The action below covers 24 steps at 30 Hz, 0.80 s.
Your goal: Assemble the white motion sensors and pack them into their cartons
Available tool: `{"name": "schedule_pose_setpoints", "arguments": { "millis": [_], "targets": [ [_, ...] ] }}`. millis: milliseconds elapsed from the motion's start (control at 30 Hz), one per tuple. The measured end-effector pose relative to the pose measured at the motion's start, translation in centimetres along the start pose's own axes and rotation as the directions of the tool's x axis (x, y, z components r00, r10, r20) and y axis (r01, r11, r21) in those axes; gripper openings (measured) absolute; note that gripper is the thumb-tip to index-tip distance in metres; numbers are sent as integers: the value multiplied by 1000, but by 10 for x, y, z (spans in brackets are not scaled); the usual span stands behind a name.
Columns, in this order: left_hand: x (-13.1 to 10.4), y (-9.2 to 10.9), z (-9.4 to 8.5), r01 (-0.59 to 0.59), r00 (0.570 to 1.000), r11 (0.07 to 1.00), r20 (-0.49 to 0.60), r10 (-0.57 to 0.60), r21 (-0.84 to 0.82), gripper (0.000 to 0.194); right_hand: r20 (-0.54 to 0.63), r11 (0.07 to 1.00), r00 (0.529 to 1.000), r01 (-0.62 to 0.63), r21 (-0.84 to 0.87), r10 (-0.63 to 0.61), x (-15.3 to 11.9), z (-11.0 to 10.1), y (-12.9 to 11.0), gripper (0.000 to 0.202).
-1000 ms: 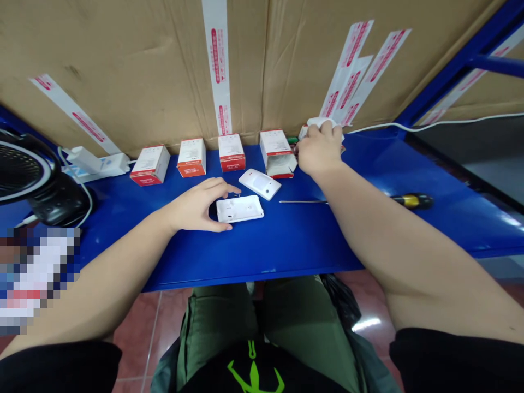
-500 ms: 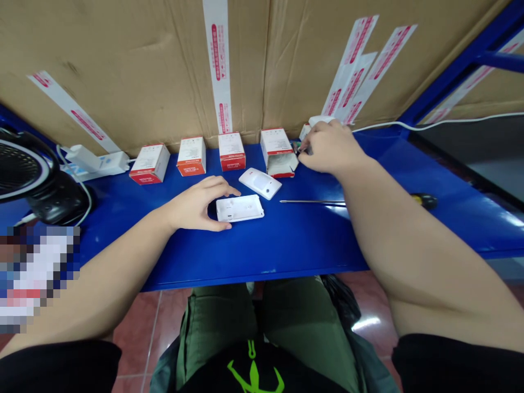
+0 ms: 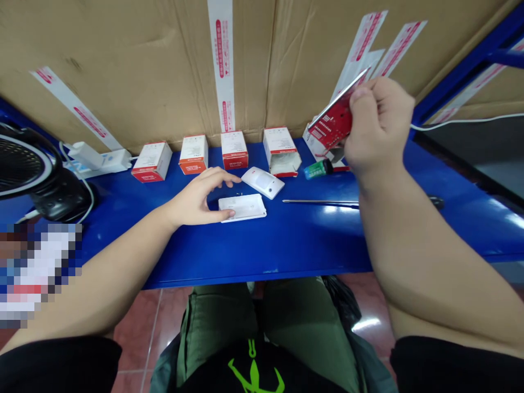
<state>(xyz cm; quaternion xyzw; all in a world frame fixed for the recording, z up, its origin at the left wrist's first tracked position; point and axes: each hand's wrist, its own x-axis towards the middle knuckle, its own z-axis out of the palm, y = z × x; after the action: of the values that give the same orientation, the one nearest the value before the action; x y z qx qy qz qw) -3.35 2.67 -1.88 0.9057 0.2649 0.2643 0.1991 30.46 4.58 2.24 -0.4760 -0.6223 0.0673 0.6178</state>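
My left hand (image 3: 200, 199) has its fingers apart. Its thumb lies over the left end of an open white plastic casing half (image 3: 248, 207), and its index finger reaches toward the white cover (image 3: 262, 182) with a lens window. Tiny screws (image 3: 239, 194) lie behind the casing. Raised at the right, my right hand (image 3: 379, 123) pinches a flat red board (image 3: 329, 124) with white marks and a shiny silvery edge; it looks like a circuit board. Below it stand a white-and-red box (image 3: 314, 147) and a small green-blue cylinder with a black end (image 3: 316, 170).
Several small red-and-white boxes (image 3: 194, 153) line the cardboard backing, one with its end open (image 3: 282, 155). A long screwdriver (image 3: 319, 202) lies under my right forearm. A black fan (image 3: 45, 174) and a power strip (image 3: 102, 166) occupy the left side.
My right hand has risen from beside the right-hand box with the red board, uncovering the green-blue cylinder. The left thumb has moved onto the casing, and the tiny screws now show.
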Motion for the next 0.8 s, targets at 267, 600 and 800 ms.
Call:
{"name": "schedule_pose_setpoints", "arguments": {
  "millis": [267, 600, 800],
  "targets": [
    [-2, 23, 7, 122, 992, 841, 84, -92, -527, 75, 629, 642, 764, -556, 529, 143, -50, 30, -48, 51],
    [0, 6, -6, 366, 918, 574, 184, -350, -733, 55, 707, 599, 684, -646, 473, 179, -49, 41, -33, 62],
    [-1, -1, -14, 375, 898, 597, 118, -424, -709, 50, 726, 666, 663, -626, 406, 181, -42, 39, -20, 48]
  ]
}}
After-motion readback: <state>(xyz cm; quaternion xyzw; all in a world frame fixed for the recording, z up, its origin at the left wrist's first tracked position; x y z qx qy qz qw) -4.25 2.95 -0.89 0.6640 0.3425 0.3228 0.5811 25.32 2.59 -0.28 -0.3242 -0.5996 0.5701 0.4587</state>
